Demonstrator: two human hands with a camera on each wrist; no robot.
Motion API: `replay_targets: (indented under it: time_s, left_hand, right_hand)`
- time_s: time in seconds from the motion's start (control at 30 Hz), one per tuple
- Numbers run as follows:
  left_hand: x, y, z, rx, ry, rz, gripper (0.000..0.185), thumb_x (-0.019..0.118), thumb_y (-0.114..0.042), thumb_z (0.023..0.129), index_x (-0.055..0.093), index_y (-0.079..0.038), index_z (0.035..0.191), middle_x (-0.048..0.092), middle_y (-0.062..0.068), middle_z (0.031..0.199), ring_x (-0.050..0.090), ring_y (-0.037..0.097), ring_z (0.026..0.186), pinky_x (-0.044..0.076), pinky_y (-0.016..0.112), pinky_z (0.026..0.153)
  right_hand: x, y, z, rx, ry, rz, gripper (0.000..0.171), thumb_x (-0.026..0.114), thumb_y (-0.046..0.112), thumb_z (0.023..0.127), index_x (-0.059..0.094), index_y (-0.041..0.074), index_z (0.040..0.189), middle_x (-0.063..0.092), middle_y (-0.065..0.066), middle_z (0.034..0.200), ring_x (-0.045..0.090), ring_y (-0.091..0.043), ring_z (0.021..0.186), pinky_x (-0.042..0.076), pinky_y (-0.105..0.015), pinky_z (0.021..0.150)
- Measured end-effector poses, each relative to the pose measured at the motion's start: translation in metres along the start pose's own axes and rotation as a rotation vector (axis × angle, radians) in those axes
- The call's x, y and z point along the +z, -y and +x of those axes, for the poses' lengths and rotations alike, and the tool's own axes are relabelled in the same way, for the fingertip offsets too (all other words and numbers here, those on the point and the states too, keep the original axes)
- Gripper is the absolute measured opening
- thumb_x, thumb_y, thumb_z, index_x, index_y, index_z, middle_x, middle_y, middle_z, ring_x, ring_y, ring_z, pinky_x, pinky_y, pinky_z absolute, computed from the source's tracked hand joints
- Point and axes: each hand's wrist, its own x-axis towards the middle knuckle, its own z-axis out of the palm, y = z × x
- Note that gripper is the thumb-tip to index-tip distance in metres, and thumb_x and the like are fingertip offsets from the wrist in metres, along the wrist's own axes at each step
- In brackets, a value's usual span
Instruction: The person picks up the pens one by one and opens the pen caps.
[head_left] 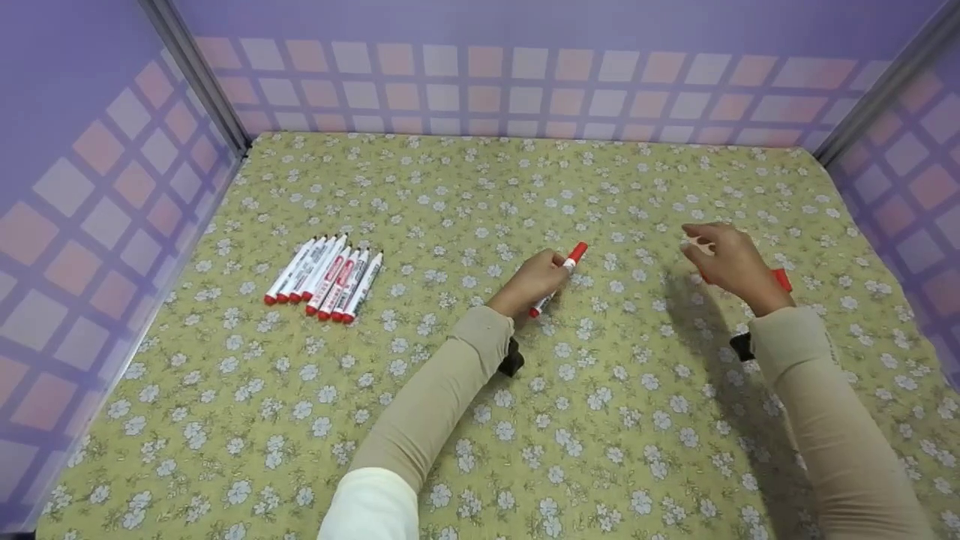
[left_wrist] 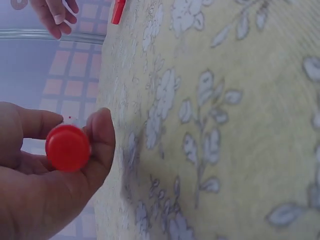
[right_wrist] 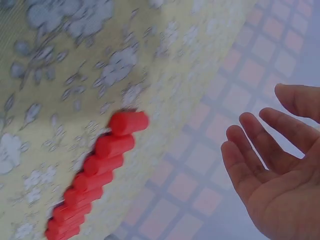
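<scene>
My left hand [head_left: 534, 281] grips a white marker [head_left: 546, 301] over the middle of the cloth. The marker's red cap [head_left: 577, 252] points away from me, and its red rear end [left_wrist: 68, 148] faces the left wrist camera. My right hand [head_left: 731, 262] hovers at the right with fingers spread and loosely bent, holding nothing. Below it lies a row of red caps [right_wrist: 97, 165] set side by side; in the head view the hand mostly hides these caps [head_left: 781, 280].
Several white markers [head_left: 326, 277] lie side by side at the left, dark tips away from me and red ends nearer. A yellow-green floral cloth [head_left: 450, 202] covers the table. Purple checked panels [head_left: 495, 67] rise along the back and both sides.
</scene>
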Motion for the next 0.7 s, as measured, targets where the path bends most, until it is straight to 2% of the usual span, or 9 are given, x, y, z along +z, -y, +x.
replay_targets:
  time_s: [0.13, 0.37, 0.5, 0.7]
  left_hand:
    - [-0.008, -0.001, -0.005, 0.045, 0.025, 0.017, 0.026, 0.043, -0.019, 0.102, 0.049, -0.006, 0.124, 0.059, 0.022, 0.111, 0.052, 0.019, 0.070, 0.042, 0.031, 0.061]
    - [-0.022, -0.001, -0.013, 0.214, -0.004, 0.250, 0.027, 0.047, -0.019, 0.102, 0.056, -0.004, 0.122, 0.063, 0.017, 0.103, 0.041, 0.011, 0.062, 0.034, 0.024, 0.053]
    - [-0.029, 0.000, -0.017, 0.297, -0.011, 0.309, 0.024, 0.052, -0.018, 0.099, 0.062, -0.004, 0.116, 0.063, 0.011, 0.101, 0.043, 0.013, 0.066, 0.036, 0.025, 0.059]
    - [-0.036, 0.001, -0.027, 0.390, -0.026, 0.442, 0.023, 0.058, -0.021, 0.097, 0.068, -0.006, 0.112, 0.064, 0.006, 0.108, 0.055, 0.015, 0.085, 0.046, 0.029, 0.073]
  right_hand:
    - [0.007, 0.013, 0.002, -0.062, 0.012, 0.025, 0.046, 0.054, 0.020, 0.099, 0.048, 0.001, 0.140, 0.047, -0.025, 0.139, 0.046, -0.042, 0.124, 0.037, -0.056, 0.103]
    - [0.019, 0.034, 0.006, -0.147, 0.049, 0.032, 0.042, 0.055, 0.018, 0.099, 0.051, 0.001, 0.137, 0.051, -0.023, 0.136, 0.049, -0.042, 0.122, 0.039, -0.056, 0.102]
    - [0.023, 0.043, 0.006, -0.179, 0.074, 0.029, 0.043, 0.055, 0.020, 0.099, 0.051, 0.001, 0.138, 0.051, -0.022, 0.137, 0.049, -0.041, 0.124, 0.039, -0.055, 0.103]
    - [0.028, 0.055, 0.006, -0.244, 0.151, 0.025, 0.048, 0.054, 0.024, 0.099, 0.047, 0.001, 0.141, 0.047, -0.022, 0.142, 0.045, -0.039, 0.130, 0.037, -0.055, 0.105]
